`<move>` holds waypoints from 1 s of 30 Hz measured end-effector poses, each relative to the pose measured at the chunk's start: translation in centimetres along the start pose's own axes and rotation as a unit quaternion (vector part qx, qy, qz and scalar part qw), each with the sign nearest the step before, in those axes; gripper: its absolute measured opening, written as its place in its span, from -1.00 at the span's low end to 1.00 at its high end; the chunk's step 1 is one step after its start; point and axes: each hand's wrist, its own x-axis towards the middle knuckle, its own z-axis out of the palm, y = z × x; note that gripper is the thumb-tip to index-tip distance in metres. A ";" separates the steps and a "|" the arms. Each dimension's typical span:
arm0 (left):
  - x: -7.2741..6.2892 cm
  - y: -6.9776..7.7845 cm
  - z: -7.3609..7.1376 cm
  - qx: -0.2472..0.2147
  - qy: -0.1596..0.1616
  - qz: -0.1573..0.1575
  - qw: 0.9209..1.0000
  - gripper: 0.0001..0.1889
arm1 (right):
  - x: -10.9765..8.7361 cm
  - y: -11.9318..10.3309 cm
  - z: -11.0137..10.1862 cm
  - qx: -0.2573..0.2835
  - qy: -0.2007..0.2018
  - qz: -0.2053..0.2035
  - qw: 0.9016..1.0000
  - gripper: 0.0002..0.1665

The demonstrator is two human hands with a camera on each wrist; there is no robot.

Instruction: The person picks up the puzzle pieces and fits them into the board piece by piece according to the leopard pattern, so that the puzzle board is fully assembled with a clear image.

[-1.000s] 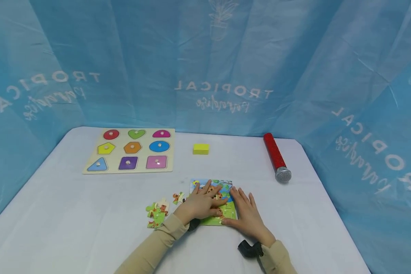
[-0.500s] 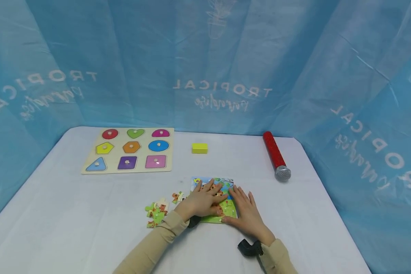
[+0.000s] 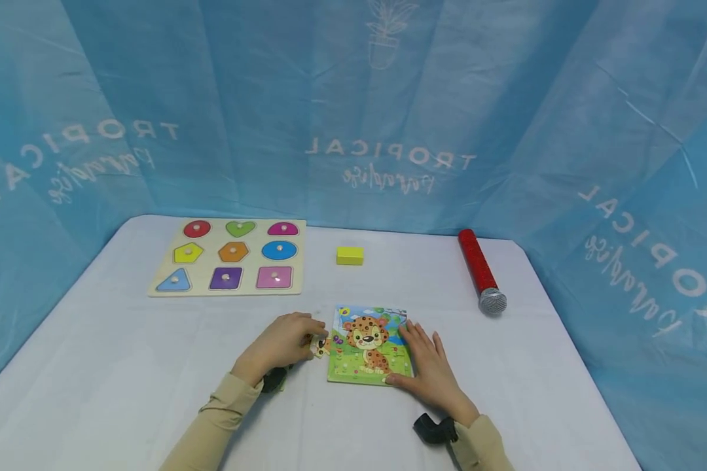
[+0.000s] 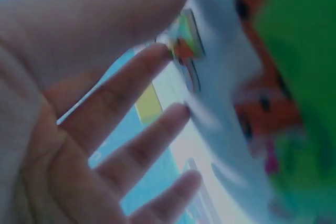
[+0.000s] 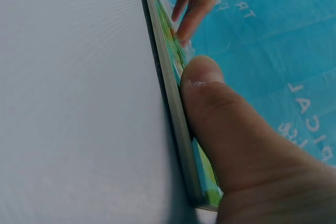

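Note:
A square leopard jigsaw puzzle (image 3: pixel 344 369) lies flat at mid-table. My right hand (image 3: pixel 431 374) rests along its right side with fairly straight fingers, and in the right wrist view the thumb (image 5: pixel 215 108) touches the board's edge. Left of the board, my left hand (image 3: pixel 283 341) reaches over loose jigsaw pieces (image 3: pixel 321 347), its fingertips near or touching one. The left wrist view has the left fingers spread, the index fingertip beside a small jigsaw piece (image 4: pixel 185 51); green-and-orange pieces (image 4: pixel 294 61) blur close to the camera. My left wrist hides most of the loose pieces in the head view.
A wooden shape board (image 3: pixel 250 252) with colourful knobbed shapes lies at the back left. Right of it sits a yellow block (image 3: pixel 350 256). A red microphone (image 3: pixel 480 268) lies at the back right. Blue curtains (image 3: pixel 342 98) surround the white-covered table (image 3: pixel 507 366).
My left hand has lifted off the puzzle and moved left to the loose pieces, uncovering the leopard picture. The right hand has stayed at the board's right side. The head view has shifted slightly.

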 end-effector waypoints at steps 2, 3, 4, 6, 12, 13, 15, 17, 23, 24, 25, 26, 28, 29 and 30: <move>-0.2 -0.3 0.1 0.008 0.022 0.006 1.000 -0.66 | 0.0 0.0 0.1 0.004 0.002 -0.001 1.000 0.15; -0.2 -0.4 0.1 0.008 0.031 0.002 0.999 -0.68 | 0.0 0.0 0.1 0.006 0.003 -0.001 1.000 0.15; -0.2 -0.4 0.1 0.008 0.037 -0.002 0.999 -0.69 | 0.0 0.0 0.2 0.005 0.003 0.000 1.000 0.16; -0.2 -0.5 0.1 0.005 0.038 -0.019 0.999 -0.71 | 0.0 0.1 0.3 0.006 0.003 0.001 1.000 0.16; -0.4 -1.0 0.1 -0.005 0.010 -0.089 0.996 -0.56 | -0.1 0.0 0.5 0.013 0.001 0.003 1.000 0.15; -0.4 -1.1 0.0 -0.004 0.006 -0.099 0.995 -0.52 | -0.1 0.0 0.5 0.013 0.001 0.002 1.000 0.15; -0.5 -1.4 -0.1 -0.013 0.000 -0.119 0.993 -0.49 | -0.1 0.0 0.5 0.011 0.002 0.002 1.000 0.15; -0.6 -1.8 -0.1 -0.030 0.001 -0.132 0.991 -0.56 | -0.1 0.0 0.5 0.010 0.001 0.001 1.000 0.14; -0.9 -2.0 -0.6 -0.080 0.054 -0.143 0.985 -0.87 | -0.2 -0.1 0.4 0.003 -0.005 -0.002 1.000 0.14; -0.8 -1.8 -0.7 -0.089 0.062 -0.142 0.984 -0.87 | -0.2 -0.1 0.3 0.002 -0.004 -0.003 1.000 0.14; -0.6 -1.5 -0.7 -0.103 0.067 -0.143 0.982 -0.86 | -0.2 -0.1 0.2 0.000 -0.003 -0.004 1.000 0.13; -0.4 -1.1 -0.7 -0.115 0.072 -0.140 0.981 -0.86 | -0.2 -0.1 0.2 -0.001 -0.003 -0.004 1.000 0.13; 0.2 -0.2 -0.3 -0.142 0.072 -0.132 0.978 -0.85 | -0.2 -0.2 0.1 0.000 0.002 -0.006 1.000 0.13; 0.6 0.4 0.0 -0.152 0.068 -0.129 0.978 -0.85 | -0.2 -0.2 0.1 0.000 0.003 -0.006 1.000 0.13; 0.9 0.9 0.3 -0.158 0.064 -0.124 0.977 -0.85 | -0.2 -0.2 0.1 0.001 0.003 -0.007 1.000 0.13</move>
